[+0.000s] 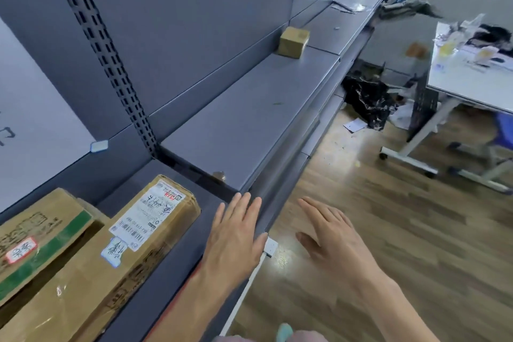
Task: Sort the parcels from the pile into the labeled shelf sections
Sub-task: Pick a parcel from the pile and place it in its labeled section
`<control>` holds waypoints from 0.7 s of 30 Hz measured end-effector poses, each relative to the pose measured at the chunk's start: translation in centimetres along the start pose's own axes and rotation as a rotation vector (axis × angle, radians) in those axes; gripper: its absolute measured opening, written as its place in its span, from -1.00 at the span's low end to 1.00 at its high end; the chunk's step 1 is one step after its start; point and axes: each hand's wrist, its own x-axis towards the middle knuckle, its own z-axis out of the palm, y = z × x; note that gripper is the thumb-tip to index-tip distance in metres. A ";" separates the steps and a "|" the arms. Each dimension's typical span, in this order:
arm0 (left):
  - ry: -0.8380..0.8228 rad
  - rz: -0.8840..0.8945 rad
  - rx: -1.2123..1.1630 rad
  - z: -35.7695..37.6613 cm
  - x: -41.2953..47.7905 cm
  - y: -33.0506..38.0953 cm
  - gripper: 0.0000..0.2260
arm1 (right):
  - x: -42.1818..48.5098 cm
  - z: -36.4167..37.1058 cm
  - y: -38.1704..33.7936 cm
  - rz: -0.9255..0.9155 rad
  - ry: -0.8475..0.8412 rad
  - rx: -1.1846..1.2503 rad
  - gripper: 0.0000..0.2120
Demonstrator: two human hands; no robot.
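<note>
Here, long labelled parcel (133, 244) lying on the lower-left shelf section (177, 272), green-striped box (41, 236) just beside it at far left, small box (293, 41) alone on the next shelf section (244, 125) upper centre, left hand (236, 241) flat, fingers straight, near the parcel, right hand (333, 241) open over the floor (388, 230), both hands holding nothing.

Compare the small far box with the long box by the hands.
The small box is stubby, the long box elongated. The small box stands alone; the long box lies beside another carton. The long box shows a white label; the small box none visible. Both are brown cardboard.
</note>
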 end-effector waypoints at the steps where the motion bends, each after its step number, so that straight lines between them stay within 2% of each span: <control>1: -0.005 0.013 0.003 0.0 1.0 0.2 -0.39 | 0.5 -0.1 0.5 0.015 0.006 0.003 -0.38; 9: -0.012 0.020 -0.006 1.1 10.5 2.3 -0.39 | 6.8 -1.9 7.2 0.038 0.030 0.022 -0.38; 21: -0.022 -0.082 -0.027 5.5 29.1 12.5 -0.37 | 19.0 -7.9 25.5 0.007 -0.009 0.005 -0.39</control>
